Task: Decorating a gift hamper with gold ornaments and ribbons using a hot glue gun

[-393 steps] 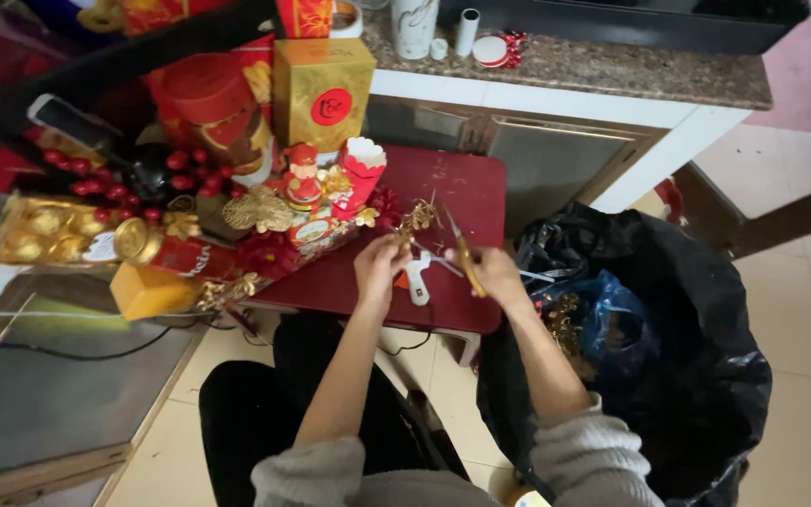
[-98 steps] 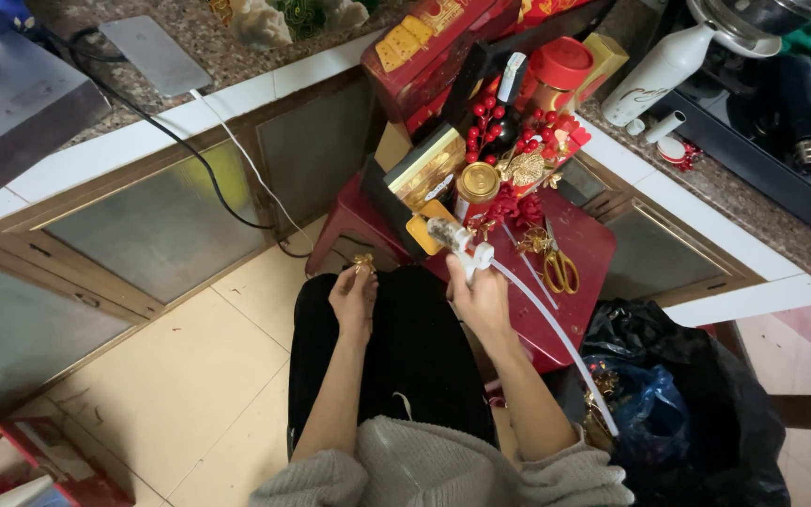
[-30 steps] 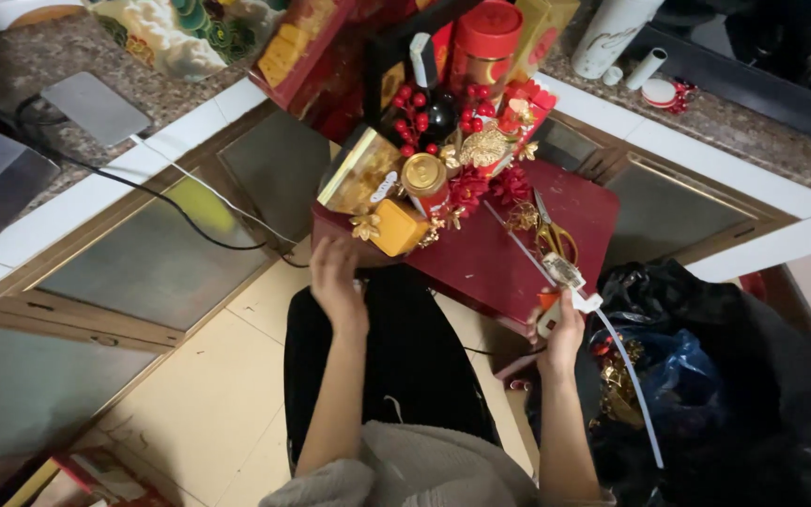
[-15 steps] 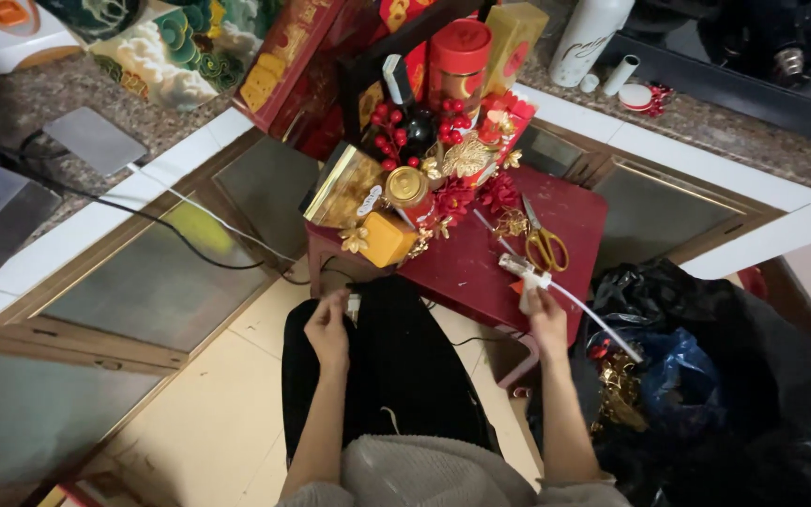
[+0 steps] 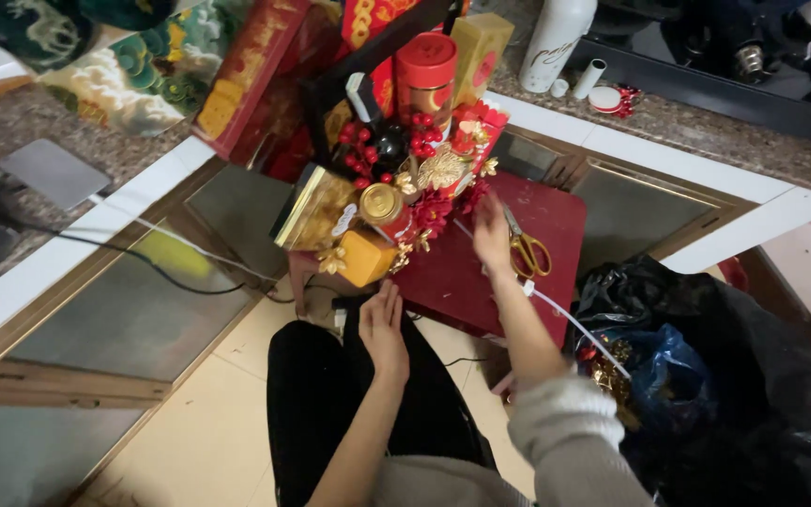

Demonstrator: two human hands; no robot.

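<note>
The person wore a light grey knitted top with long sleeves. The right sleeve [image 5: 570,422] was pushed up to the elbow, its ribbed cuff bunched in thick folds, leaving the forearm bare. The left forearm was bare too. Black trousers [image 5: 330,404], plain and unmarked, covered both legs. No rings, watch or gloves showed.

Scissors and a white strip on the red worktop [image 5: 556,211]

Yellow-handled scissors [image 5: 524,247] lie flat, blades toward 11 o'clock; a white strip [image 5: 579,329] trails off toward 4 o'clock.
</note>
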